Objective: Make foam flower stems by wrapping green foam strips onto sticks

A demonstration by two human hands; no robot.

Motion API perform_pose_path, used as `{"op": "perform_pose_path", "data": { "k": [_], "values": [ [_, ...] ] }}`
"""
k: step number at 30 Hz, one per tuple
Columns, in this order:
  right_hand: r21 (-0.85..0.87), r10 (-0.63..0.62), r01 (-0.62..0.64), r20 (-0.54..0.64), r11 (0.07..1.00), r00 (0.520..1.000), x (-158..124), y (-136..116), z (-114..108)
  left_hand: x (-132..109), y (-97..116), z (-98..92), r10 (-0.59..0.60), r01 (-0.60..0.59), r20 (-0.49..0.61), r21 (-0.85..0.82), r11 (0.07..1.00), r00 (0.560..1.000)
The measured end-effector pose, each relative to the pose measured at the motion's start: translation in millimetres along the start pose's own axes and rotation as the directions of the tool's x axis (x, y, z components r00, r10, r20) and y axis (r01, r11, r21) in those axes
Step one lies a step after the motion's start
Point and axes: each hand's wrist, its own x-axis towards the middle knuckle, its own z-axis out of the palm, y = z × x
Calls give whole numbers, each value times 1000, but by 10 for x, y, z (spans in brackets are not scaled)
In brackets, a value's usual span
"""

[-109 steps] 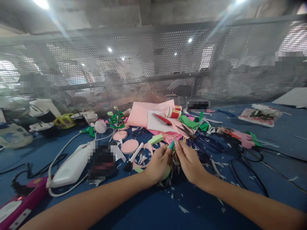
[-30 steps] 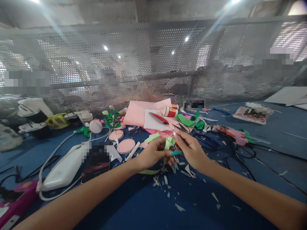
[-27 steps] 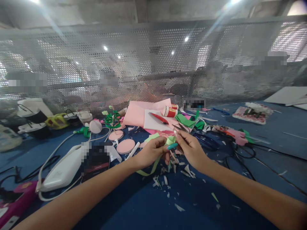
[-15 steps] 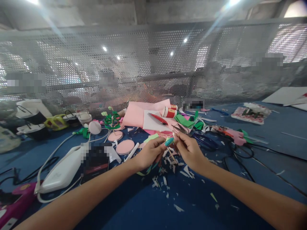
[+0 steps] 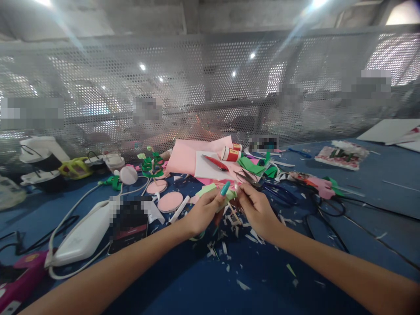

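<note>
Both hands meet above the blue tabletop [image 5: 203, 288], just in front of a heap of coloured paper. The left hand [image 5: 204, 213] and the right hand [image 5: 259, 213] each have their fingers [image 5: 225, 189] pinched narrow on a green strip [image 5: 231, 196], which is held between the two hands a little above the surface. White scraps [image 5: 226, 249] lie scattered right under the hands. Scissors [image 5: 251, 178] lie just beyond the right hand. Farther back, a glue tube [image 5: 231, 154] rests on pink paper [image 5: 188, 156]. Pink discs [image 5: 169, 201] lie to the left.
</note>
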Motion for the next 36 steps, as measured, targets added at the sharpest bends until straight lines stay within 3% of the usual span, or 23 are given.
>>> {"op": "perform_pose_path", "data": {
  "k": [3,6,11,19,23,28,32,36],
  "values": [
    [-25,-34,34,-6,999,999,-2,-17,-2,12,32,18,-50,51,18,-49,998,999],
    [-30,-30,30,-6,999,1000,2,-12,-4,40,60,26,-3,8,37,-122,992,999],
    [8,36,-36,-3,999,999,5,-1,-7,70,28,9,156,-153,-36,69,986,987],
    [-20,32,-33,-26,999,999,-14,-32,15,-6,-29,86,162,-156,-40,137,978,986],
    [-14,47,-48,-23,999,999,-29,-23,29,-45,-25,100,120,-118,0,168,979,993],
    [-4,18,-18,-33,1000,999,-35,-38,21,-35,16,73,-33,27,23,240,971,999],
    [-32,-61,62,10,998,998,-40,-40,-1,-26,38,76,-126,109,90,175,979,988],
    [-140,-124,123,-2,982,992,-33,-48,-17,-39,41,84,-120,112,75,102,988,990]
  ]
}}
